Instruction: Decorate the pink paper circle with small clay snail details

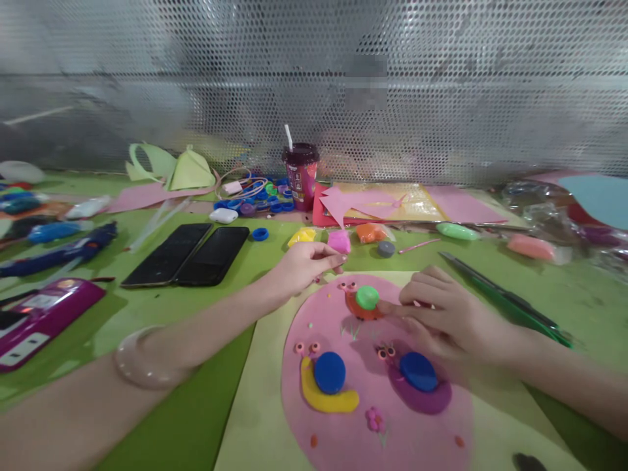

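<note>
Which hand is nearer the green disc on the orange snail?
Right. The right hand is just right of the green disc, almost at its edge; the left hand is farther off, up and left, near the pink packet.

Head-worn, the one camera looks forward and down, close over the green table (pixel 186 412) and out to a perforated screen (pixel 235 98), beyond which its view seems too murky to read.

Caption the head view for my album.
Right hand at the orange snail; yellow snail and purple snail below, all on a pink circle.
</note>
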`<state>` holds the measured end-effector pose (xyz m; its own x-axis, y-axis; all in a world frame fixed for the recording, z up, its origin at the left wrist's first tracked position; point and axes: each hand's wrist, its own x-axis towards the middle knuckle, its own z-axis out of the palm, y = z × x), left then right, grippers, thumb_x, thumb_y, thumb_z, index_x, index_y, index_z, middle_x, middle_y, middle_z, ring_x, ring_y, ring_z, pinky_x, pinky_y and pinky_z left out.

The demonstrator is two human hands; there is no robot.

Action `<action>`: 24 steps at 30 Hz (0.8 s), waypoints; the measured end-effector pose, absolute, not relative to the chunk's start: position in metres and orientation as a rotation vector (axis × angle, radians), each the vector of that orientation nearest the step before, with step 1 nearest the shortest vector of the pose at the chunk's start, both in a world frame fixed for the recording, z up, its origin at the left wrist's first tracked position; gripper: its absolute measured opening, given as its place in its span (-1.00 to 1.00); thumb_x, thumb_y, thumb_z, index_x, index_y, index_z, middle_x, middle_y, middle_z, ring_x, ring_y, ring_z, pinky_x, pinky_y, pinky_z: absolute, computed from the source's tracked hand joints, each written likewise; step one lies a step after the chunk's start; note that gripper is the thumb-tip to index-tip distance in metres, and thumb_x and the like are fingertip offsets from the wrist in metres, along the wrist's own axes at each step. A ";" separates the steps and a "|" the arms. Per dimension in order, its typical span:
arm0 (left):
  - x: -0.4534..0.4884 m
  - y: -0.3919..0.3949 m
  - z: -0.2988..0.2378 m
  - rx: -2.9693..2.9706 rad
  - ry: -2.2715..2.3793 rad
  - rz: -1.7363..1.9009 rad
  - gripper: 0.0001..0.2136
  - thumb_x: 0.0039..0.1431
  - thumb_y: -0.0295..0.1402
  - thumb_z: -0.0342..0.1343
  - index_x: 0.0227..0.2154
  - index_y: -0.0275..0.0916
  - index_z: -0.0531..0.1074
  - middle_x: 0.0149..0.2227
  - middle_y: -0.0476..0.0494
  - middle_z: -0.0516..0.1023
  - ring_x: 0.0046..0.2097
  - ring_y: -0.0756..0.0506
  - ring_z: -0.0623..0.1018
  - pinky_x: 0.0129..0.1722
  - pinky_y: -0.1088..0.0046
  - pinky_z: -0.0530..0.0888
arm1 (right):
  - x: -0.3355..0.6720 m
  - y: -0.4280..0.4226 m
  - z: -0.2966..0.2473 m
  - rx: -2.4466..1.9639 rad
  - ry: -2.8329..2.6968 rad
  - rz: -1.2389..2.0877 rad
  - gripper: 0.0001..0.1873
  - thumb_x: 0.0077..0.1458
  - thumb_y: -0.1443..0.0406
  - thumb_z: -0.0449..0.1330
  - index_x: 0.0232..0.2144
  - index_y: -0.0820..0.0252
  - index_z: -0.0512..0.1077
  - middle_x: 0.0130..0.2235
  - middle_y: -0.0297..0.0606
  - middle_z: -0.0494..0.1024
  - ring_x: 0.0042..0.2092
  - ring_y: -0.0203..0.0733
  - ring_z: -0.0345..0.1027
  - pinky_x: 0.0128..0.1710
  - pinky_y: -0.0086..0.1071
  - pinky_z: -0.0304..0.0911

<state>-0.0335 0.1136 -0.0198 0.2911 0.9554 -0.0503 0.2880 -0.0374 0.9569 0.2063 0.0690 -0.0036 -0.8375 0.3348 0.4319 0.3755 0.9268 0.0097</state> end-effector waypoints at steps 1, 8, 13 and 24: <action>-0.033 0.113 -0.019 1.547 1.182 0.831 -0.74 0.10 -0.15 0.14 -0.34 -0.27 0.49 -0.34 -0.09 0.56 -0.61 0.13 0.25 -0.63 0.60 0.23 | 0.207 0.070 -0.004 -0.524 -2.633 -0.131 -0.82 0.16 0.46 0.01 -0.35 0.26 0.41 -0.45 -0.26 0.36 -0.40 -0.28 0.14 -0.38 -0.31 0.07; -0.027 0.102 -0.017 1.645 1.072 0.870 -0.79 0.11 -0.24 0.14 -0.23 -0.21 0.51 -0.30 -0.07 0.58 -0.40 0.01 0.48 -0.49 0.56 0.36 | 0.204 0.069 -0.006 -0.628 -2.438 -0.186 -0.84 0.21 0.41 0.06 -0.19 0.21 0.41 -0.37 -0.27 0.41 -0.36 -0.29 0.24 -0.39 -0.34 0.21; -0.021 0.088 -0.013 1.693 0.964 0.837 -0.80 0.09 -0.25 0.17 -0.26 -0.21 0.55 -0.30 -0.07 0.59 -0.29 -0.04 0.52 -0.31 0.48 0.42 | 0.197 0.062 -0.003 -0.730 -2.231 -0.157 -0.81 0.18 0.41 0.13 -0.15 0.16 0.42 -0.33 -0.27 0.38 -0.32 -0.30 0.29 -0.35 -0.38 0.30; -0.015 0.077 -0.012 1.642 0.780 0.768 -0.81 0.09 -0.36 0.17 -0.22 -0.18 0.56 -0.22 -0.09 0.62 -0.17 -0.07 0.57 -0.14 0.44 0.47 | 0.190 0.051 -0.002 -0.738 -2.224 -0.039 -0.84 0.18 0.42 0.09 -0.25 0.20 0.47 -0.36 -0.25 0.46 -0.34 -0.29 0.34 -0.43 -0.43 0.30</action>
